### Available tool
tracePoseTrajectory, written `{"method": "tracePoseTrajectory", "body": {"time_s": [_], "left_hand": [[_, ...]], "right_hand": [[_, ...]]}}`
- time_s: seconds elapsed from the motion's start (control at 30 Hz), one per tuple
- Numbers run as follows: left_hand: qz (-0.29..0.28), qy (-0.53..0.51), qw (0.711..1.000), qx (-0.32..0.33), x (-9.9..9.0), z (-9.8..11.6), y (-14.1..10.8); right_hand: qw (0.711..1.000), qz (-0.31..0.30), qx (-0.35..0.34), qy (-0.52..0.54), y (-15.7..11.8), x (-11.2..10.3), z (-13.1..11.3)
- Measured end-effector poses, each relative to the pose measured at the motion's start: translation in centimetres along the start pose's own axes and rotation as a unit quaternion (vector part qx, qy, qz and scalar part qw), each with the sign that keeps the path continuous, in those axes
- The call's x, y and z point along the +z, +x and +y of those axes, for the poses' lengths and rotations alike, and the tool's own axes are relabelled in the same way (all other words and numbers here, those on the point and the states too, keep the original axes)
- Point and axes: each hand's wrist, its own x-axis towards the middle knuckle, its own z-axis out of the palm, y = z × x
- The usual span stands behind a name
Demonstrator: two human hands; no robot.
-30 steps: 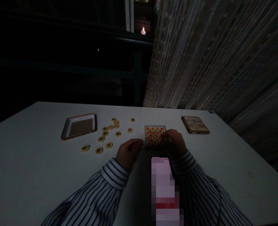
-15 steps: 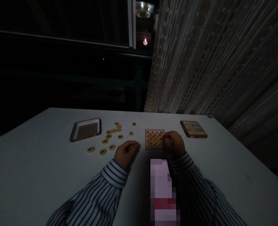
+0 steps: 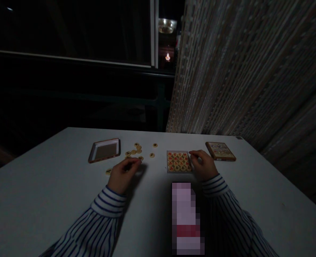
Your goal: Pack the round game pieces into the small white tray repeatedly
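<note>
Loose round pieces (image 3: pixel 139 151) just beyond the left grip (image 3: pixel 121 175), itself seemingly pressed together.

Looks smooth, matt on white counter (image 3: pixel 40 192). Reads as creased cloth at striped sleeves (image 3: pixel 93 225), coarse stringy textile at curtain (image 3: pixel 227 71). Suggests wood or plastic on round pieces (image 3: pixel 152 155); cannot tell which.

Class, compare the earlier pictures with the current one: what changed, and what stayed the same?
The left hand moved left, away from the disc-filled case, to the loose discs. The right hand shifted from over the case to its right edge. Any grasp or release is unclear. The open tray and patterned box stayed put.
</note>
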Motion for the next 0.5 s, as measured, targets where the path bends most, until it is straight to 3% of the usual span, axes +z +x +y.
{"method": "tracePoseTrajectory", "body": {"time_s": [0.17, 0.37, 0.5], "left_hand": [[0.011, 0.078, 0.996, 0.034, -2.3, -0.7, 0.5], [0.023, 0.155, 0.986, 0.053, -4.3, -1.5, 0.8], [-0.021, 0.207, 0.973, 0.101, -4.6, -2.9, 0.8]], "right_hand": [[0.99, -0.125, -0.036, -0.052, -0.4, 0.5, -0.5], [0.969, -0.211, -0.062, -0.112, 0.2, 0.7, -2.1], [0.954, -0.248, -0.092, -0.144, 0.9, 1.0, -4.1]]}}
